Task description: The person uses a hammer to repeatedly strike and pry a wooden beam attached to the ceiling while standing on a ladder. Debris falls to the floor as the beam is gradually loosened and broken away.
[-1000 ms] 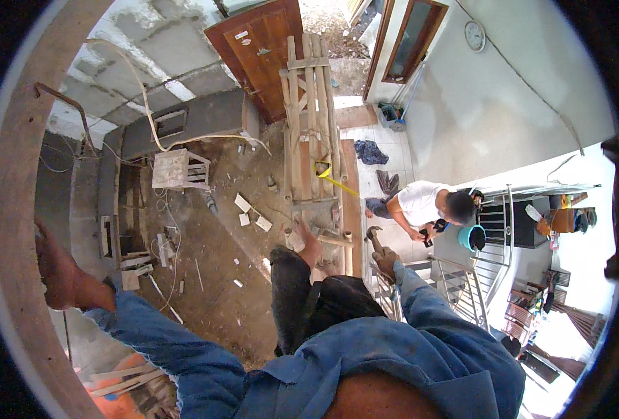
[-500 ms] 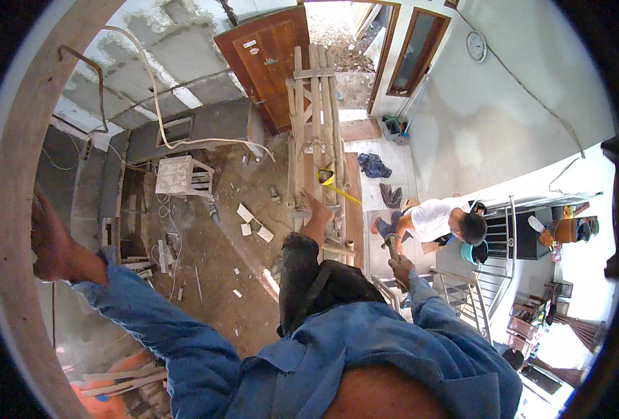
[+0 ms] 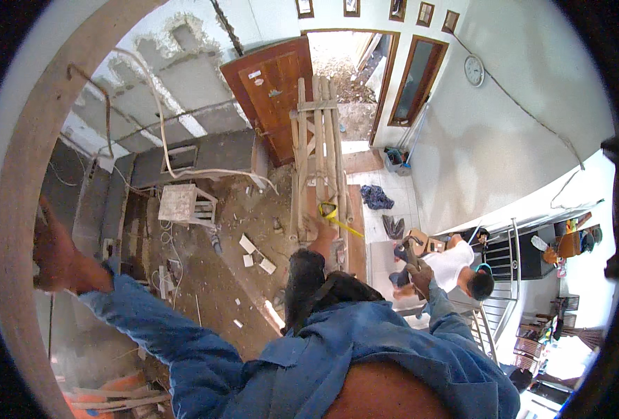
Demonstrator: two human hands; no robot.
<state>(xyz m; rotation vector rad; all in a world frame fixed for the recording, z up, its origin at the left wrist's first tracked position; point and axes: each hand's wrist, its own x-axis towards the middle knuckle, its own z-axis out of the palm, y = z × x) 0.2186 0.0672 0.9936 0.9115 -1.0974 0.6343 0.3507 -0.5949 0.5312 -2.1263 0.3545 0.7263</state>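
First: Left hand [image 3: 63, 260], condition?
Second: Raised at far left, set against a pale wooden beam [image 3: 15, 272]. Fingers mostly lost at the beam's edge; whether hooked round or pressed flat, impossible to say.

First: Right hand [image 3: 421, 274]?
Second: Held out, right of centre. Fingers curled firmly round the handle of one hammer [image 3: 411, 255].

First: Hammer, location?
Second: In the right hand, head end pointing away from the body. Seen against a cardboard box [image 3: 435, 246] and just beside a bent-over co-worker in a white shirt [image 3: 452, 271]; depth of the gap not readable.

First: Centre, below?
Second: One scaffold of rough poles [image 3: 318, 150], long, running toward a brown panelled door [image 3: 273, 101]. One bare foot [image 3: 321, 237] at the near end. One yellow strip [image 3: 328, 211], looped at one end, near the foot.

First: Left side?
Second: Brown dirt floor [image 3: 229, 304], strewn with pale blocks [image 3: 247, 244]. One pale-topped stool [image 3: 179, 202]. One bent pale hose [image 3: 161, 126].

First: Right side?
Second: Pale tiled floor [image 3: 408, 185]. One dark crumpled cloth [image 3: 377, 197]. One metal railing [image 3: 515, 260], near the co-worker. One round wall clock [image 3: 474, 70].
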